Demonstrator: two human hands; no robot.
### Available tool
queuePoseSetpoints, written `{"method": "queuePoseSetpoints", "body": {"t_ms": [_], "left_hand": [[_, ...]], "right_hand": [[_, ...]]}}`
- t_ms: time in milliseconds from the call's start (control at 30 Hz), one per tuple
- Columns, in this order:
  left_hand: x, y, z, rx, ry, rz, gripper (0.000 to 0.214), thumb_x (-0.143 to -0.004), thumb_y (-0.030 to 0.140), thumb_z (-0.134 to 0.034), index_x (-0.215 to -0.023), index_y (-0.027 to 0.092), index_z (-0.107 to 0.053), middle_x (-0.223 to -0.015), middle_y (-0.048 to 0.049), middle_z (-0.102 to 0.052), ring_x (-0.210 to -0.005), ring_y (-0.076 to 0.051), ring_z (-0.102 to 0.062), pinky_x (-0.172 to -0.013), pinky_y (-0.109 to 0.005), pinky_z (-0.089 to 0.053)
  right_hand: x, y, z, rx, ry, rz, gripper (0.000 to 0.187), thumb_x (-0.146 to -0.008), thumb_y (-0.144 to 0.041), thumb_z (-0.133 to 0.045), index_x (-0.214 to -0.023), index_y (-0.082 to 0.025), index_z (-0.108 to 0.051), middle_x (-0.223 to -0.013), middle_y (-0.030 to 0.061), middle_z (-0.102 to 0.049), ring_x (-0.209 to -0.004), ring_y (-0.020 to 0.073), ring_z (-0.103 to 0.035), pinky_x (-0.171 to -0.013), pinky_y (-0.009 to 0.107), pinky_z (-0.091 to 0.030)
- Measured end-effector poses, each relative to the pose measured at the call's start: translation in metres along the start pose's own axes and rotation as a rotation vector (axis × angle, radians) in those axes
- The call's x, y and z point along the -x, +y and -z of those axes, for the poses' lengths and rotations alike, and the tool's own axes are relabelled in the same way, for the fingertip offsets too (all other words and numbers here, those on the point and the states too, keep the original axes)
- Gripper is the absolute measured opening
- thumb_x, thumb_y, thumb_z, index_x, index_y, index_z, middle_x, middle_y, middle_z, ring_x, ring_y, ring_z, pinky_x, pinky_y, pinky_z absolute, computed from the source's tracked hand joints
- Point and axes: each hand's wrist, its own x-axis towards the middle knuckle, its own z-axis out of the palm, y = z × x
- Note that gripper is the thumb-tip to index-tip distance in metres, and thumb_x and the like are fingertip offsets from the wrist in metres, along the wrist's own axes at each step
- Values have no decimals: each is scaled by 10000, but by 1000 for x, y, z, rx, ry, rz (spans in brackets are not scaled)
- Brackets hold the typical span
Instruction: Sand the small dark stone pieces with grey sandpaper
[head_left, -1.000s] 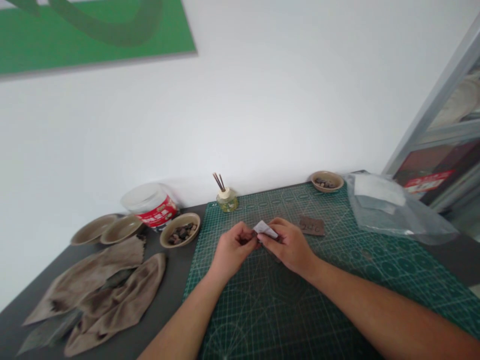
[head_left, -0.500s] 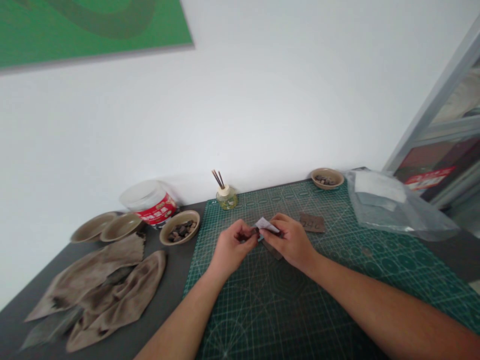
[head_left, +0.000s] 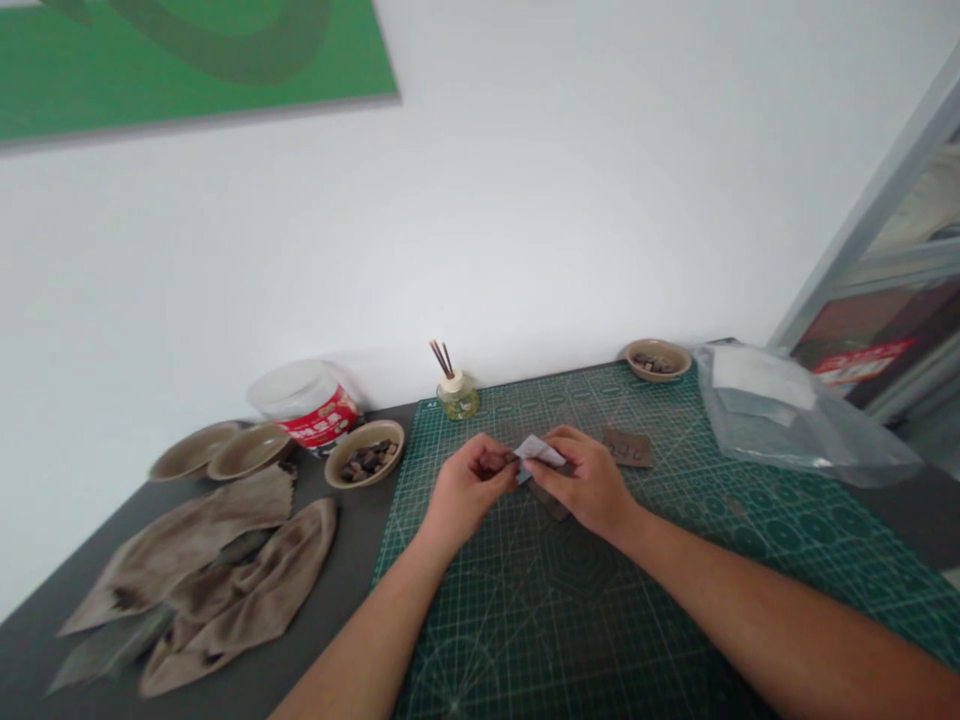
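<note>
Barely any change since the last frame: left hand [head_left: 469, 490] and right hand [head_left: 577, 482] stay together mid-mat, fingers clenched, pinching a folded white paper [head_left: 538, 452] between them. Cannot tell if anything is wrapped inside. Dark piece [head_left: 551, 503] sits under the hands, touching or just above the green cutting mat [head_left: 675, 600], unclear which. Fold looks started, not finished. Marked brown tag [head_left: 627, 449] lies just right of the hands. Bowl of stones [head_left: 364, 462] sits left of the mat, another bowl [head_left: 657, 360] at its far edge, both holding pieces
</note>
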Motion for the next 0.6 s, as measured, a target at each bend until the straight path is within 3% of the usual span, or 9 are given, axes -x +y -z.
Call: {"method": "queuePoseSetpoints", "body": {"t_ms": [433,600], "left_hand": [[2,3,0,70,-60,-10,178,-766,307,-704,-794,165,-599,-749,-15,-668,-699,-138,-619,-666,-250,-475],[-1,4,4,103,-55,-31,136,-718,242,-739,-762,167,-634,-804,-23,-684,-775,-157,-637,-748,-282,-500]], "right_hand": [[0,1,-1,13,-35,7,89,-842,-212,-646,-906,-214,-708,-865,33,-646,-805,163,-616,-739,280,-483],[0,0,2,-1,-45,7,113,-846,-206,-640,-931,-225,-711,-878,31,-647,-829,165,-619,-757,282,-483]]}}
